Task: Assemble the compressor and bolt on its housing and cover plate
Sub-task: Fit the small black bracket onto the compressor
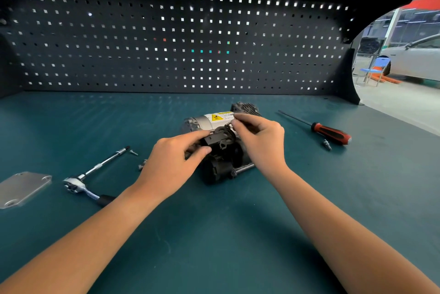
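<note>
Two hands (pixel 171 165) (pixel 262 141) grip blocky, cylindrical compressor (pixel 221 160).

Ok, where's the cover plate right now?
In the head view, the cover plate lies on the bench at the far left, just left of the ratchet wrench.

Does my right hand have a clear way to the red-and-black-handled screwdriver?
Probably yes: the red-and-black-handled screwdriver lies uncovered to the right of the right hand, nothing between them, though its grip pinches a small metal part.
</note>
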A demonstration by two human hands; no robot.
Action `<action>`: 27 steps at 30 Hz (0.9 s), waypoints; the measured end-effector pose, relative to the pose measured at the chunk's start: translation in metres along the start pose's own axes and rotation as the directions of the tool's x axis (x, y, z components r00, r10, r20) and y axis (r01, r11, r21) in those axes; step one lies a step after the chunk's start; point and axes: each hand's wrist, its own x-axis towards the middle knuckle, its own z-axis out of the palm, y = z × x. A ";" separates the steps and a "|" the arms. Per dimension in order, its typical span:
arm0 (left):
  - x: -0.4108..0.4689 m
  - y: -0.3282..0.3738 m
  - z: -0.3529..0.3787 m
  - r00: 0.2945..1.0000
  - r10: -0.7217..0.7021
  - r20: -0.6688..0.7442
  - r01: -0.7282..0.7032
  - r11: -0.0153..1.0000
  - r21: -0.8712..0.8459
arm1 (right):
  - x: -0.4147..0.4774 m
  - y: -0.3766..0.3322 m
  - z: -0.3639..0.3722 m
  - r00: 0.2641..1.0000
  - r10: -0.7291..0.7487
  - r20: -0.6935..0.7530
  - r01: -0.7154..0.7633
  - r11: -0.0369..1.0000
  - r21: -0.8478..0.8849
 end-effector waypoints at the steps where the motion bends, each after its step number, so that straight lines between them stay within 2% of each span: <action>1: 0.000 0.000 0.000 1.000 0.003 0.001 -0.003 1.000 0.013 | 0.000 0.000 0.000 0.998 -0.065 -0.003 0.065 0.997 -0.050; 5: 0.000 -0.001 -0.001 1.000 -0.011 0.014 0.011 0.999 0.030 | 0.002 0.000 -0.001 0.950 -0.308 0.046 0.310 0.926 -0.214; 8: 0.002 -0.001 0.000 0.999 -0.031 0.033 0.030 0.999 0.022 | 0.006 -0.001 -0.006 0.923 -0.365 0.126 0.385 0.890 -0.243; 12: 0.004 -0.002 0.002 0.998 -0.043 0.045 0.042 0.999 0.020 | 0.007 0.001 -0.010 0.829 -0.511 0.227 0.559 0.771 -0.306; 22: 0.000 0.001 0.002 0.999 0.030 0.018 -0.031 0.996 0.079 | 0.010 -0.004 -0.011 0.752 -0.578 0.317 0.659 0.675 -0.333; 27: 0.002 0.000 0.000 0.998 0.059 0.033 -0.062 0.993 0.105 | 0.011 -0.003 -0.010 0.759 -0.572 0.312 0.651 0.676 -0.345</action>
